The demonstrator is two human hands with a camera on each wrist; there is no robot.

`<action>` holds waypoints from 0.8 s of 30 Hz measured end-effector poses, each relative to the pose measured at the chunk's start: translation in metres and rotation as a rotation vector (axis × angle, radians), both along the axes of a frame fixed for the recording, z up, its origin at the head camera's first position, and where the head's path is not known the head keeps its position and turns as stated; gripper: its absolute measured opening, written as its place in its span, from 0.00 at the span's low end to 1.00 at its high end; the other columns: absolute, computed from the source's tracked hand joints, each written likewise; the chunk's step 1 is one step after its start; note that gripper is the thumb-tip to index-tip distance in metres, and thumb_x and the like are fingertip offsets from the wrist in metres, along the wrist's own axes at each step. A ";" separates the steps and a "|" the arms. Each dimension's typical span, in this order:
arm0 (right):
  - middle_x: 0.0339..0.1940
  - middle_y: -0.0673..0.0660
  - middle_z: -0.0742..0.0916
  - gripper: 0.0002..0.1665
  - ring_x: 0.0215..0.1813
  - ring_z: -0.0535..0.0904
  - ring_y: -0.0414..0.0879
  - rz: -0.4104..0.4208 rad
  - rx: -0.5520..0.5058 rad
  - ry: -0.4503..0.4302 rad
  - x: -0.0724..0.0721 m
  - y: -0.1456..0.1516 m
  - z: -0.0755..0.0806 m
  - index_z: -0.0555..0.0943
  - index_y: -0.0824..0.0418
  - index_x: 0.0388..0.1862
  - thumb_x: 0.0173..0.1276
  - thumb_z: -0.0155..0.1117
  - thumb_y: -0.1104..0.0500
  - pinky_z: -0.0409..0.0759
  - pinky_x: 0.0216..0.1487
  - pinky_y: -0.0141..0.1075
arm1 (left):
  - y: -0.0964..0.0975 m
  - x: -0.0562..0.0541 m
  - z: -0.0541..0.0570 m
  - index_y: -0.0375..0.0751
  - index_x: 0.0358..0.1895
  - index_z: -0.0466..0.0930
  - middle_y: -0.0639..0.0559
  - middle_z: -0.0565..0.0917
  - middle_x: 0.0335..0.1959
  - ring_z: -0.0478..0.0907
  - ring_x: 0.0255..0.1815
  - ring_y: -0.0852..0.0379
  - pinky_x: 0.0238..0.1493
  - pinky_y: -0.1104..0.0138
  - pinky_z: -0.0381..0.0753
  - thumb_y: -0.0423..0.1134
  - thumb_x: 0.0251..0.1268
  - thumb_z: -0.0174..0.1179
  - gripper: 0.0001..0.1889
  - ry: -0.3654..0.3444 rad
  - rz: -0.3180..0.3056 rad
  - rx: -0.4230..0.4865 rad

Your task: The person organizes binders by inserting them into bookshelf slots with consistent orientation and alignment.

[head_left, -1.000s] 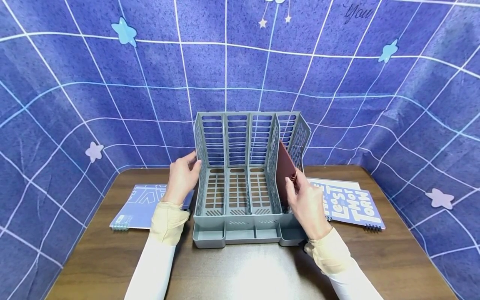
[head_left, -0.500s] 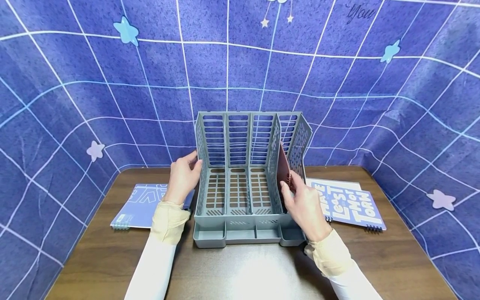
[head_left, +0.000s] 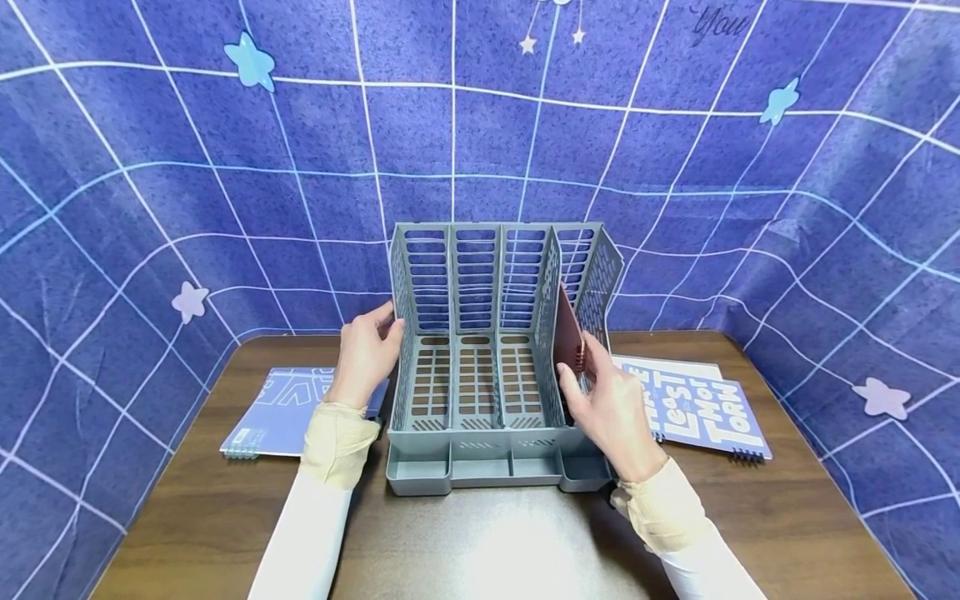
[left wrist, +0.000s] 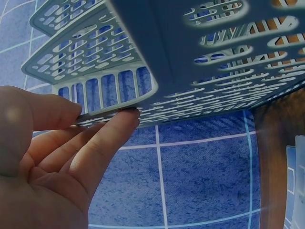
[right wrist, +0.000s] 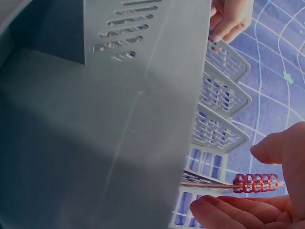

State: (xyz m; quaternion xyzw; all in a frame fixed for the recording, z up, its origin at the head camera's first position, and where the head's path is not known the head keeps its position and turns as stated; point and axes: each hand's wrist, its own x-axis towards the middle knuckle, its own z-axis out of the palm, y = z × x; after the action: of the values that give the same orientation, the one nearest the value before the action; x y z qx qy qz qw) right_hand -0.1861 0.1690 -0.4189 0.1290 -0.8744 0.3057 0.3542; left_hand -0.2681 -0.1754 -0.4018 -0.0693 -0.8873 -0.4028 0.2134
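Here, your left hand point(head_left: 364, 357) pinches the left edge of the grey rack point(head_left: 481, 437); your right hand point(head_left: 613, 410) spreads, thumb and fingers apart, around the red notebook point(head_left: 568, 336) in its rightmost slot.

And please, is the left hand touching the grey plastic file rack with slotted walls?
Touching. The left wrist view shows it plainly: the left hand pinches an edge of the file rack between thumb and fingers.

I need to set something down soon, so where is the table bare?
Bare table: in front of the gray organizer between the two white sleeves, and the front corners outside each sleeve. Crowded: left of the organizer, where a blue notebook lies, and right of it, where overlapping notebooks lie.
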 end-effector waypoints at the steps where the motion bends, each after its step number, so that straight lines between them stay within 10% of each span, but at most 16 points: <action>1: 0.44 0.64 0.92 0.32 0.31 0.89 0.52 -0.002 -0.003 0.006 0.000 0.000 0.001 0.78 0.65 0.67 0.67 0.71 0.53 0.84 0.29 0.52 | 0.000 0.000 0.000 0.43 0.65 0.83 0.42 0.91 0.45 0.90 0.43 0.46 0.48 0.49 0.86 0.38 0.74 0.60 0.19 -0.002 0.000 0.003; 11: 0.59 0.61 0.88 0.28 0.56 0.88 0.57 0.000 -0.170 -0.026 0.012 0.027 0.033 0.77 0.60 0.72 0.75 0.62 0.56 0.81 0.61 0.40 | -0.002 -0.004 0.004 0.43 0.65 0.83 0.42 0.90 0.48 0.89 0.44 0.46 0.50 0.49 0.85 0.38 0.75 0.59 0.19 0.011 -0.003 -0.018; 18: 0.53 0.59 0.91 0.23 0.46 0.89 0.54 -0.160 -0.165 0.033 0.011 0.065 0.043 0.81 0.61 0.67 0.78 0.55 0.59 0.67 0.50 0.12 | -0.001 -0.002 0.002 0.43 0.65 0.83 0.42 0.91 0.45 0.90 0.40 0.46 0.44 0.49 0.87 0.37 0.75 0.58 0.19 0.015 -0.012 -0.009; 24: 0.51 0.60 0.91 0.23 0.45 0.90 0.56 -0.225 -0.136 -0.017 0.013 0.081 0.034 0.82 0.60 0.66 0.77 0.54 0.58 0.81 0.47 0.44 | 0.000 -0.001 0.000 0.43 0.65 0.83 0.42 0.91 0.44 0.89 0.40 0.47 0.46 0.49 0.86 0.38 0.76 0.58 0.18 0.008 -0.008 -0.011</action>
State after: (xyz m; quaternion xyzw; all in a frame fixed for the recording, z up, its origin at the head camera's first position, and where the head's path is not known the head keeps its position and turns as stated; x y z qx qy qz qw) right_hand -0.1729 0.2501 -0.3847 0.0030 -0.8636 0.3235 0.3867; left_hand -0.2686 -0.1756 -0.4021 -0.0755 -0.8885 -0.3983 0.2150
